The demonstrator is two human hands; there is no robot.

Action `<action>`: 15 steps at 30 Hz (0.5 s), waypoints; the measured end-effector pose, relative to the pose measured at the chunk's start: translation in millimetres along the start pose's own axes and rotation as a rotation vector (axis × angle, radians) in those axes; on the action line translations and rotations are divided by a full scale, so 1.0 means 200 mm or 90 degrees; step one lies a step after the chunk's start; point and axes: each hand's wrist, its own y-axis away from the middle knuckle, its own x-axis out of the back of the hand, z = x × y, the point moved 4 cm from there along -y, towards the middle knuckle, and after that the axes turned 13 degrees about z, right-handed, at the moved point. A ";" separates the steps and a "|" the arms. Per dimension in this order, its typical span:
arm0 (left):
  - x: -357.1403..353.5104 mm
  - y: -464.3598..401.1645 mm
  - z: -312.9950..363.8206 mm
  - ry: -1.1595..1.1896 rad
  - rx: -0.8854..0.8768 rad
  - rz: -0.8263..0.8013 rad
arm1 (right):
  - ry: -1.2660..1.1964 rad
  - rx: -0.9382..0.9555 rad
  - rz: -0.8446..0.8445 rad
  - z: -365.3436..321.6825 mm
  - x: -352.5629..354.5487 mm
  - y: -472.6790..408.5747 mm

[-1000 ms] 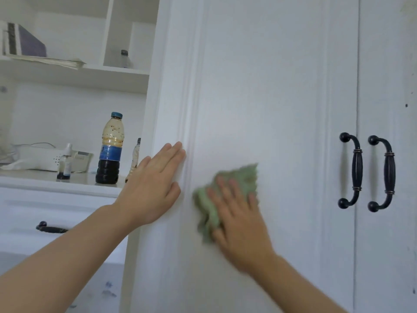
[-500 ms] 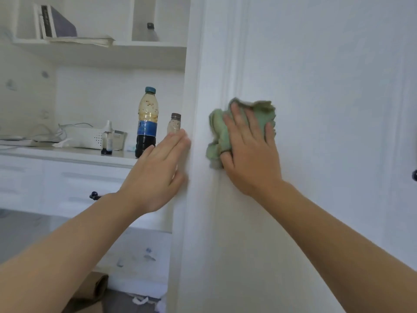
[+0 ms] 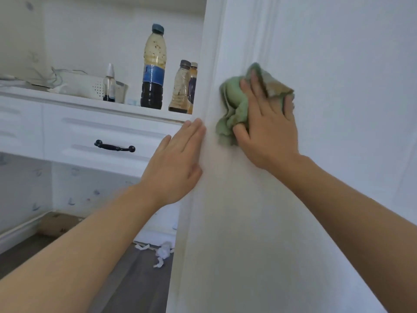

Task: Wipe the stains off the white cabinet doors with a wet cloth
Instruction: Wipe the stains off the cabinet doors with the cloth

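Wiping the cabinet door (image 3: 327,154) edge: right hand (image 3: 268,129) presses cloth (image 3: 234,102) flat; left hand (image 3: 176,163) braces, fingers straight; next, probably fresh strokes alongside.

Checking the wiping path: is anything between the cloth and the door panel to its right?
Nothing visible. The green cloth, pressed by the right hand, lies against the white cabinet door, whose panel looks bare.

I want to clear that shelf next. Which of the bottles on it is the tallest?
The blue-capped bottle with the blue label and dark liquid at the bottom. It stands left of the two shorter bottles beside the cabinet edge.
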 end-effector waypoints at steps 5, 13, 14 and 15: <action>-0.07 0.11 -0.05 0.028 0.031 -0.010 | -0.014 -0.004 0.027 -0.10 -0.12 0.34; -0.12 0.27 -0.01 0.026 0.007 -0.016 | 0.004 0.328 -0.250 -0.15 -0.23 1.17; -0.13 0.27 -0.01 0.026 0.002 -0.013 | -0.004 0.332 -0.206 -0.13 -0.21 1.06; -0.13 0.27 -0.01 0.030 0.006 -0.013 | 0.003 0.311 -0.143 -0.10 -0.18 0.91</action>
